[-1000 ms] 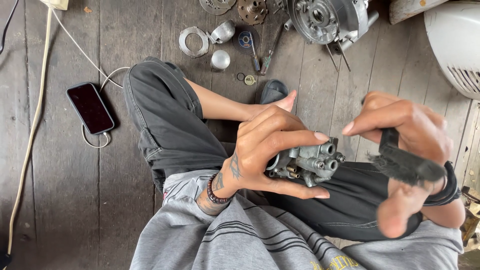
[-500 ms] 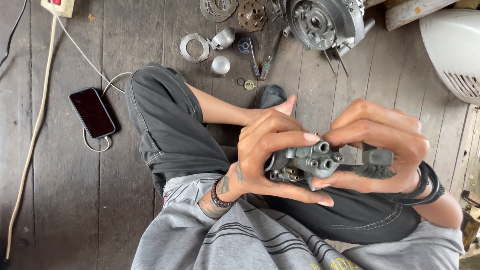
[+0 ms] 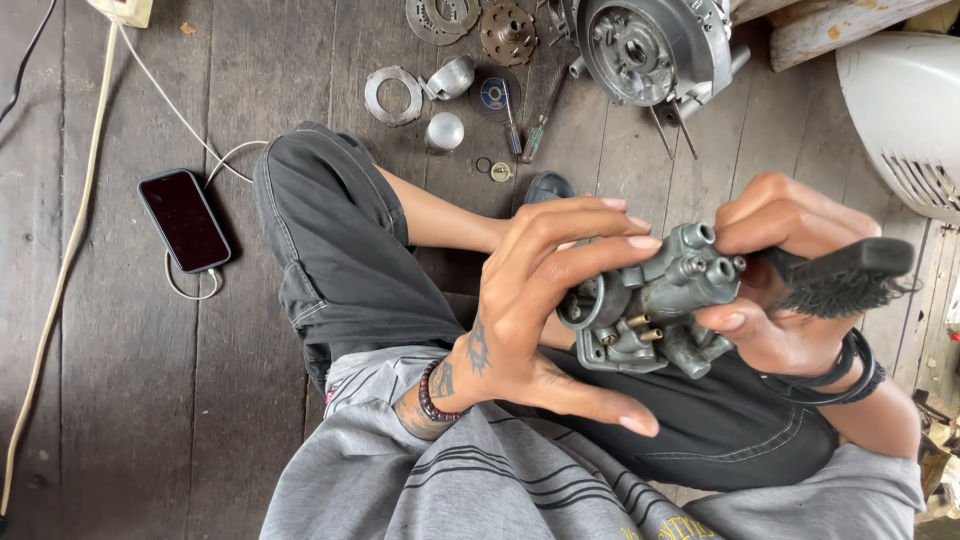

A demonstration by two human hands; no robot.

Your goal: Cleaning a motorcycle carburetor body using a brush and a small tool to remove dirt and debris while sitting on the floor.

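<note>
- As the view runs from the left edge, a white cable (image 3: 60, 270) crosses the wooden plank floor (image 3: 120, 420), and a dark phone (image 3: 184, 220) lies face up beside the person's bent knee in dark shorts (image 3: 340, 250).
- Further up the floor, well apart from the hands, lie a metal ring (image 3: 393, 95), a small rounded cap (image 3: 444, 131) and a screwdriver (image 3: 541, 120); an engine casing (image 3: 655, 45) stands at the top edge.
- Left hand (image 3: 545, 300): fingers curled and partly spread around the near side of the carburettor (image 3: 655, 305), thumb stretched out below it; a beaded bracelet (image 3: 430, 390) sits at the wrist.
- Carburettor: held in the air above the lap, between both hands, its round throat turned toward the left hand and its short brass-tipped stubs pointing up and to the right.
- Handling, by judgement: a cast metal body, stiff and fairly heavy for its bulk, possibly greasy; the blocky middle offers the firm hold, whereas the thin stubs and small screws look easier to damage.
- Right hand (image 3: 780, 290): fingers closed over the far end of the carburettor, thumb pressed on its underside, with a dark brush (image 3: 845, 275) clamped in the same hand and jutting out to the right.
- At the far right, a white ribbed cover (image 3: 905, 110) rests on the floor.
</note>
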